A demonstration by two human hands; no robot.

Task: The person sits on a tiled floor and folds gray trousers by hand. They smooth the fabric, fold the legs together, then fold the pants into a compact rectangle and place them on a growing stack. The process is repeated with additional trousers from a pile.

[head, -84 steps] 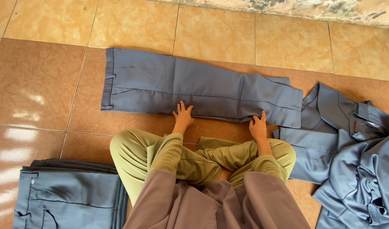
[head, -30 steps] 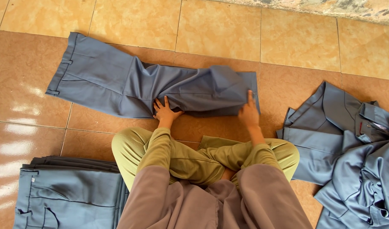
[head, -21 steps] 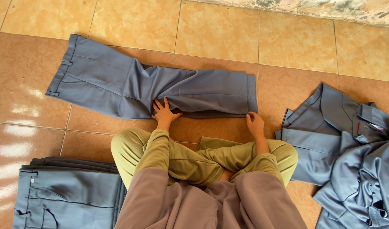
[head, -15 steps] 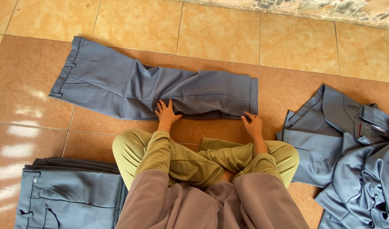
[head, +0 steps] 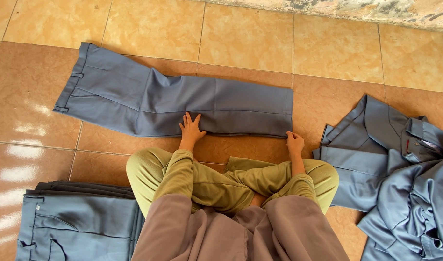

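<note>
A pair of grey-blue trousers lies on the tiled floor in front of me, waistband at the left, the leg ends folded back so the right end is a straight fold. My left hand lies flat with fingers spread on the near edge of the trousers at mid-length. At the near right corner of the fold, my right hand pinches the cloth with curled fingers. I sit cross-legged in olive sleeves and a brown skirt.
A stack of folded grey-blue trousers sits at my left. A loose heap of grey-blue garments lies at my right. A rough wall base runs along the far edge of the tan floor tiles.
The trouser legs were folded over from the right toward the middle, shortening the garment. My hands then slid along the near edge, smoothing the fold flat.
</note>
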